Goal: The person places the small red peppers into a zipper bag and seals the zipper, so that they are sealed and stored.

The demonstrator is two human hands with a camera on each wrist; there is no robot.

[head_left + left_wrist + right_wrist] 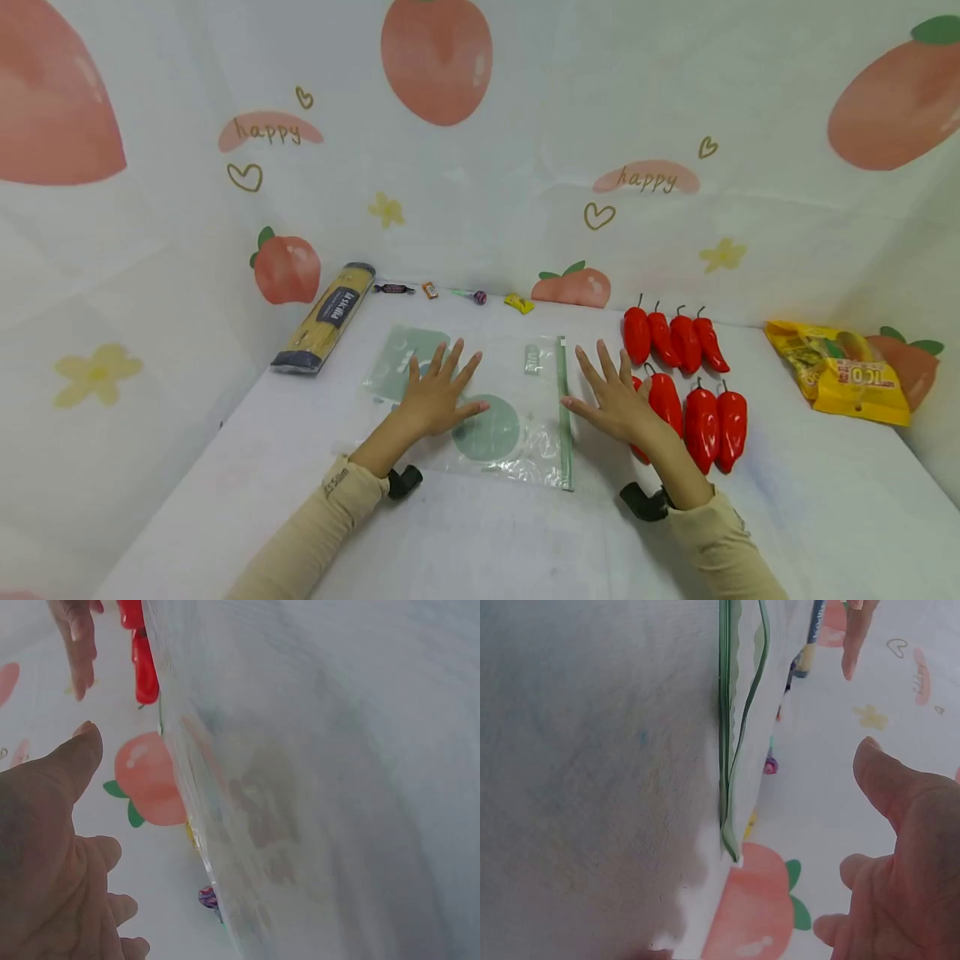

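Note:
A clear zip bag (532, 425) with green printed shapes lies flat on the white table, its green zip edge (565, 400) facing right. Above the bag's left part my left hand (437, 398) hovers with fingers spread and holds nothing. My right hand (617, 402) is spread too, just right of the zip edge, and overlaps part of the red peppers (701, 425) in the head view. In the right wrist view the zip strip (731, 750) stands slightly parted near its end, with the right hand (900, 847) raised above the table.
Behind the bag lie a pack of spaghetti (326, 321), a dark wrapped candy (393, 289), a small orange packet (430, 290), a lollipop (476, 296) and a yellow candy (519, 302). More red peppers (684, 342) and a yellow snack bag (840, 371) are on the right.

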